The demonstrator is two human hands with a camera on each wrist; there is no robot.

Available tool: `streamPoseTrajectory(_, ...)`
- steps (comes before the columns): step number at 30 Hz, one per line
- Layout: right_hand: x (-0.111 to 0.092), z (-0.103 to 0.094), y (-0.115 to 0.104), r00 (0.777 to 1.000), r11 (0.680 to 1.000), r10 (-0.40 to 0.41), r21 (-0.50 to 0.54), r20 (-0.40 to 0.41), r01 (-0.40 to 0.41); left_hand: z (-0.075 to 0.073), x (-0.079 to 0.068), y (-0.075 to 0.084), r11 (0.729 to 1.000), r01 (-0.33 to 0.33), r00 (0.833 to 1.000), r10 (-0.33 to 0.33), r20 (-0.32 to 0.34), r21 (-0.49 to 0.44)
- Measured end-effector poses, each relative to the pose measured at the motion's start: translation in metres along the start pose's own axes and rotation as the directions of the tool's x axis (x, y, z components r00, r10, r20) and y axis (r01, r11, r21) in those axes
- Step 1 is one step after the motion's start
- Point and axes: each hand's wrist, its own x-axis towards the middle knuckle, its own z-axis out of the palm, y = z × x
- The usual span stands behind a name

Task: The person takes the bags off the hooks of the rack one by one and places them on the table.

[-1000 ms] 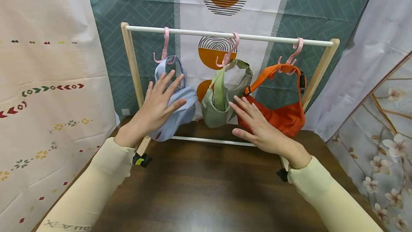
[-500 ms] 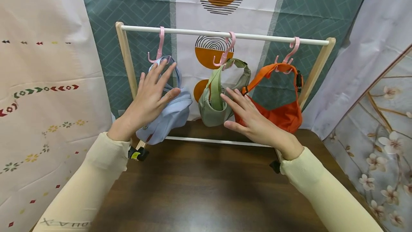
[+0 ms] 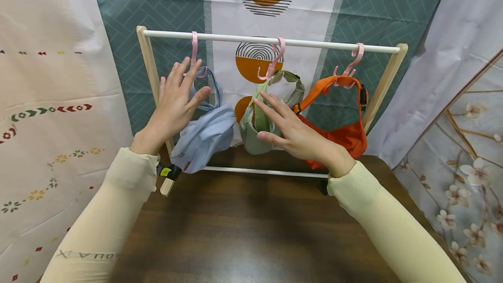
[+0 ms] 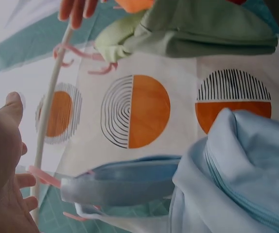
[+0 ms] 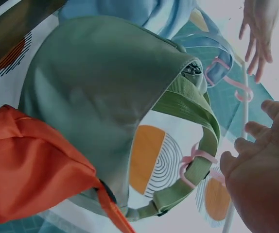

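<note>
Three bags hang by their straps from pink hooks on a rack's white rail: a light blue bag point(image 3: 210, 136) at left, a green bag point(image 3: 255, 136) in the middle, an orange bag point(image 3: 346, 136) at right. My left hand point(image 3: 173, 101), fingers spread, is in front of the blue bag's strap and its pink hook point(image 3: 194, 49). In the left wrist view that hand stands apart from the blue bag point(image 4: 246, 165). My right hand point(image 3: 294, 130), fingers extended, is before the green bag and hides part of it. The right wrist view shows it apart from the green strap point(image 5: 210, 131). Neither holds anything.
The rack has a white top rail point(image 3: 314, 43), wooden side posts point(image 3: 385, 86) and a lower white bar point(image 3: 255, 171). It stands on a dark brown table point(image 3: 235, 226). Patterned cloths hang behind and at both sides.
My left hand has risen towards the blue bag's hook. My right hand has moved left and up, from between the green and orange bags to before the green one. The view has shifted slightly.
</note>
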Motion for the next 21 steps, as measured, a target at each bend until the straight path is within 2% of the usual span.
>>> streamPoseTrajectory(11,0.017,-0.005,-0.013,1.000,0.999,-0.025,0.029,0.006,0.025,0.000,0.007,-0.013,0.998,0.055,0.998,-0.055,0.007,0.001)
streamPoseTrajectory(21,0.040,-0.006,-0.020,0.999,0.997,-0.041,0.072,0.000,0.041,-0.002,0.013,-0.017,0.998,0.066,0.998,-0.066,0.005,-0.015)
